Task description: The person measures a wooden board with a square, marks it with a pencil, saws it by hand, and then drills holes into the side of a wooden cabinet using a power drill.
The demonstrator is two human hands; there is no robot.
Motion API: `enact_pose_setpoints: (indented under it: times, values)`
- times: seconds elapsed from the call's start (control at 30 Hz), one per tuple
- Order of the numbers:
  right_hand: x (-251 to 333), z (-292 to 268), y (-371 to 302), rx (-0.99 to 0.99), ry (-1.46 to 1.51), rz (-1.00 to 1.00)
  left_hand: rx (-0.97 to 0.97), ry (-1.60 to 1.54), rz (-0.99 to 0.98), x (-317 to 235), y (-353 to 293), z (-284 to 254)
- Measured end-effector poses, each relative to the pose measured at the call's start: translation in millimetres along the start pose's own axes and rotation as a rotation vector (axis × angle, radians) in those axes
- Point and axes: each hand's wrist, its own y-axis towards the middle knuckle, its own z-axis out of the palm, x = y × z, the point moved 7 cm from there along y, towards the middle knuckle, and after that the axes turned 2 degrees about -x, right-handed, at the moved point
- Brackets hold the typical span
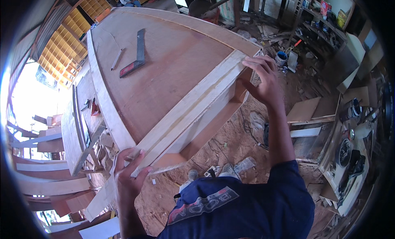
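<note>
A long pale wooden strip [193, 102] lies across the near end of a large brown plywood panel [164, 58] framed in lighter wood. A darker yellowish line runs along the strip's length. My left hand [129, 167] grips its near left end, thumb and fingers on either side. At the far right end, my right hand [262, 76] holds it with fingers over the top and thumb below. On the panel lie a try square [140, 50] with a dark blade and a red-and-black handle, and a slim pen [117, 60]. Beneath the strip, the panel's boxed end shows a hollow.
Curved boards and offcuts [53, 179] are piled at left. A cluttered bench [347, 169] with tools and cans stands at right. A blue paint pot [281, 57] sits on the dusty floor. A clear plastic bottle [245, 165] lies near my feet. Another person [128, 0] sits far back.
</note>
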Motion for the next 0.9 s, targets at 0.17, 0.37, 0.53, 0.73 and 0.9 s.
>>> enact_pose_setpoints:
  times: [0.17, 0.37, 0.53, 0.73, 0.9]
  values:
    - [-9.8, 14.9, -5.7, -0.054, -0.145, -0.008, -0.001, 0.087, 0.056, -6.0, 4.7, 6.0]
    - [-20.3, 23.6, -9.7, -0.056, -0.167, 0.010, 0.017, 0.041, -0.008, -2.5, 8.2, 5.1]
    - [-12.0, 25.5, -10.5, -0.099, -0.161, -0.016, -0.017, -0.017, -0.035, 5.3, -1.7, 2.1]
    - [-11.8, 32.2, -4.9, -0.146, -0.261, -0.059, -0.029, -0.030, -0.034, 5.3, 2.7, 4.4]
    - [-15.5, 34.7, -4.0, -0.166, -0.229, -0.104, -0.054, -0.037, -0.029, 11.5, 0.1, 5.5]
